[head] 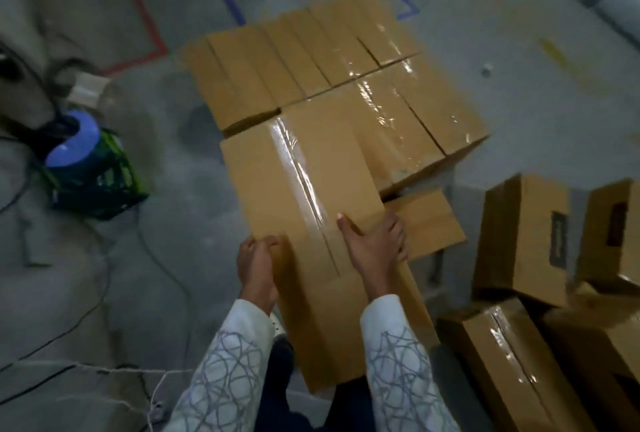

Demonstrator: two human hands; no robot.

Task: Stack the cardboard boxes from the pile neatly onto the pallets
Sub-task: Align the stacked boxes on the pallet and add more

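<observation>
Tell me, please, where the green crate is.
Head view, left side: the crate sits on the floor left of the stacked boxes, holding a blue tub.

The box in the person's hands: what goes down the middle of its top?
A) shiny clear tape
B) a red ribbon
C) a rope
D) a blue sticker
A: a strip of shiny clear tape runs along the top of the box that the left hand and right hand grip by its edges.

White sleeves patterned with grey looping lines, dark blue trousers.
</observation>
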